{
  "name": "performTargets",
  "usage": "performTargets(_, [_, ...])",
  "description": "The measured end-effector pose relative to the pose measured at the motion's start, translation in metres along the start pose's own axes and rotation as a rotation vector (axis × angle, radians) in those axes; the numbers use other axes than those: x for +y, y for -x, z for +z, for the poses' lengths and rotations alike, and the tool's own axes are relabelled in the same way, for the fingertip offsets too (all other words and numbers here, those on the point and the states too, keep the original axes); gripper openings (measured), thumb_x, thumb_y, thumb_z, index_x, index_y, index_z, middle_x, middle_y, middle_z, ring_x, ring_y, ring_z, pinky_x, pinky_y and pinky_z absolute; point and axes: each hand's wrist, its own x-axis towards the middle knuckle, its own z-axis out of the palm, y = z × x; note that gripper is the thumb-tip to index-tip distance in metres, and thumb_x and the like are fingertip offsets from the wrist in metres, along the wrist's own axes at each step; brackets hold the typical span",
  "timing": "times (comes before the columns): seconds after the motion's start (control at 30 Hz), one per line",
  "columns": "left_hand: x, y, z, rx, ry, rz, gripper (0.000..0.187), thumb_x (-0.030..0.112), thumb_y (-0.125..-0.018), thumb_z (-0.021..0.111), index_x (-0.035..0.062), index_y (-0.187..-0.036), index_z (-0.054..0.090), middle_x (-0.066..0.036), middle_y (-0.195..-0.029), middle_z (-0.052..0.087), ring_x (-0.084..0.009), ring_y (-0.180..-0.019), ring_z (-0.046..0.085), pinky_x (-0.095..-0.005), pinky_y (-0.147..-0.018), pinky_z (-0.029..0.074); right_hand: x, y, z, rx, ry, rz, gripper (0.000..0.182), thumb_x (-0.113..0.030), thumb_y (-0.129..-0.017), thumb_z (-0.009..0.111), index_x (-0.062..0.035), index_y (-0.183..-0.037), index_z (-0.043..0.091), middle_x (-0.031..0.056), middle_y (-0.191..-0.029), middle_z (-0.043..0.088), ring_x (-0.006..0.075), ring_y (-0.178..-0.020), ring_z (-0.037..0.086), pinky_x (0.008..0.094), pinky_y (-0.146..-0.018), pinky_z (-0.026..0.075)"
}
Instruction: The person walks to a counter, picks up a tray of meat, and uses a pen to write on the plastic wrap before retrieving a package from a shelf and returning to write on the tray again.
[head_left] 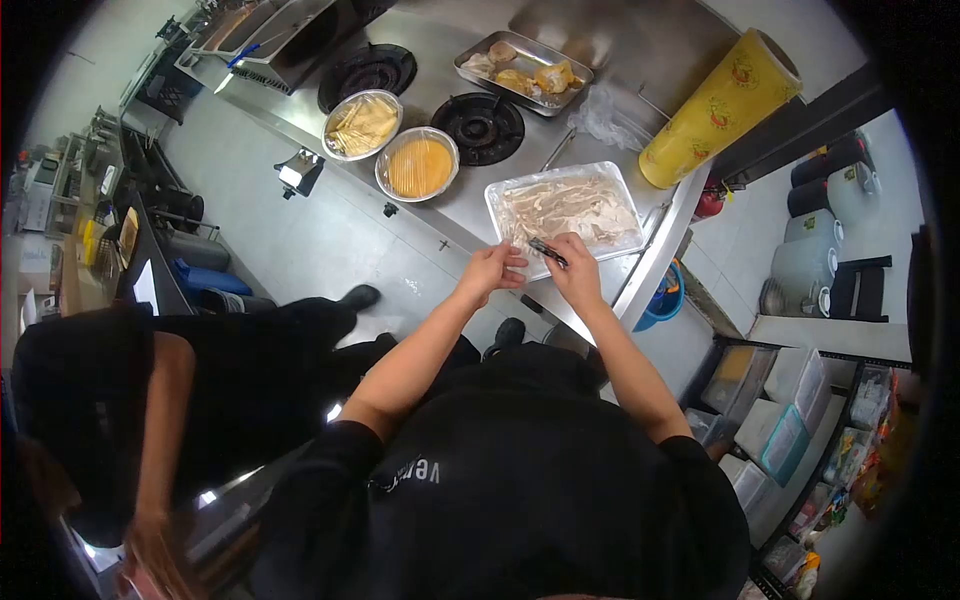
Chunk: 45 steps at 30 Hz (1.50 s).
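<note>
A shallow tray (630,180) at the counter's near edge holds pale, strip-like food that looks floured, with a shiny clear layer showing around its rim. My right hand (574,270) is closed around a short dark tool (547,252) over the tray's near side; what kind of tool it is I cannot tell. Beside it, my left hand (493,273) is held at the tray's near left corner, fingers spread and apart with nothing in them. Left of the tray stands a metal bowl (452,180) of orange-yellow food, ridged with wrinkled film.
A second bowl (327,130) holds yellow sticks. A metal tray (470,62) with yellow pieces sits behind the black burners (478,128). At right stands a big yellow film roll (715,115) near crumpled clear plastic (605,120). Another person (160,400) in black is to my left.
</note>
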Motion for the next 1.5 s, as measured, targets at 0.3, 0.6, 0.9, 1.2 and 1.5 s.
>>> performTargets(0.3, [0.051, -0.064, -0.025, -0.067, -0.029, -0.142, 0.042, 0.031, -0.097, 0.052, -0.0069, -0.114, 0.055, -0.017, -0.098, 0.068, -0.0254, -0.073, 0.068, -0.0364, -0.066, 0.059, -0.006, -0.005, 0.001, 0.011, -0.072, 0.072, 0.024, -0.005, -0.078, 0.066, -0.0008, -0.102, 0.065, 0.0138, -0.097, 0.063, 0.0314, -0.087, 0.063, 0.0354, -0.074, 0.051])
performTargets(0.6, [0.058, -0.085, -0.017, 0.153, -0.062, 0.073, 0.029, 0.006, -0.079, 0.068, 0.001, -0.104, 0.054, -0.01, -0.083, 0.065, -0.0172, -0.059, 0.062, -0.0281, -0.05, 0.051, -0.015, 0.002, 0.001, 0.062, -0.04, 0.047, 0.02, -0.004, -0.079, 0.068, 0.0003, -0.098, 0.065, 0.0137, -0.097, 0.062, 0.0311, -0.085, 0.062, 0.0338, -0.072, 0.049])
performTargets(0.9, [0.065, -0.125, -0.029, 0.151, -0.267, 0.343, 0.031, 0.004, -0.078, 0.07, 0.0008, -0.107, 0.059, -0.007, -0.081, 0.064, -0.0112, -0.055, 0.056, -0.0255, -0.047, 0.047, -0.013, 0.004, 0.019, 0.172, -0.028, 0.147, 0.02, -0.008, -0.083, 0.066, 0.0008, -0.1, 0.062, 0.0137, -0.093, 0.063, 0.0259, -0.076, 0.063, 0.0318, -0.067, 0.049])
performTargets(1.2, [0.038, -0.071, -0.05, -0.117, -0.651, 0.059, 0.026, 0.023, -0.083, 0.067, -0.0032, -0.082, 0.066, -0.009, -0.071, 0.066, -0.0173, -0.053, 0.062, -0.0295, -0.048, 0.05, -0.012, -0.009, 0.013, 0.206, -0.03, 0.413, 0.022, -0.021, -0.089, 0.064, 0.0003, -0.095, 0.061, 0.0107, -0.072, 0.059, 0.0165, -0.061, 0.052, 0.0312, -0.057, 0.043])
performTargets(1.5, [0.011, -0.055, -0.036, -0.134, -0.574, 0.013, 0.034, 0.026, -0.085, 0.069, -0.0056, -0.096, 0.065, -0.01, -0.077, 0.067, -0.0153, -0.051, 0.061, -0.0289, -0.046, 0.054, -0.008, -0.028, 0.01, 0.268, -0.132, 0.274, 0.012, -0.013, -0.091, 0.061, -0.0005, -0.093, 0.06, 0.0086, -0.071, 0.06, 0.0144, -0.061, 0.051, 0.0299, -0.057, 0.042])
